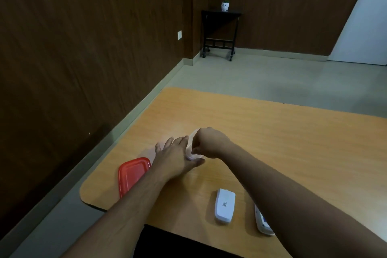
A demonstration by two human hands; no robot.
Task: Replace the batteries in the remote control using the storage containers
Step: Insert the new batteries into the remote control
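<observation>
Both hands are meeting over a clear box (191,142) near the middle of the table (293,142). The left hand (177,156) is lying flat with straight, spread fingers, palm down, pressing or resting against the box's left side and covering most of it. The right hand (206,142) is curling into a loose fist at the box's right edge, its fingertips pinching something pale there; whether that is the box's rim or lid is too blurred to tell. Only a thin, see-through strip of the box is showing between the two hands. A red lid (130,175) is lying flat on the table just left of the left forearm, which is crossing over its near corner. The remote (225,206) is lying face down near the table's front edge, its white back with a small label showing, well apart from the hands. A second white piece (262,225) is lying just right of it, partly hidden under the right forearm. Batteries cannot be made out anywhere.
</observation>
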